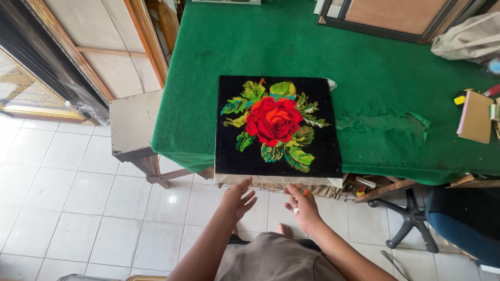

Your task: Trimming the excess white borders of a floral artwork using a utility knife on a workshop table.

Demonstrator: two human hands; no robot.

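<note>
A square black needlework panel (278,127) with a red rose and green leaves lies on the green table (375,67), its near edge hanging over the table's front. My left hand (238,199) hovers just below that near edge with fingers spread and nothing in it. My right hand (302,205) is beside it, also under the near edge, fingers curled around a small white and orange object (299,200) that I cannot identify.
A dark picture frame (390,18) and a beige cloth bag (469,39) sit at the table's far right. A brown block (475,117) lies at the right edge. A wooden stool (133,125) stands left, an office chair (458,218) right. The green cover is torn (385,122).
</note>
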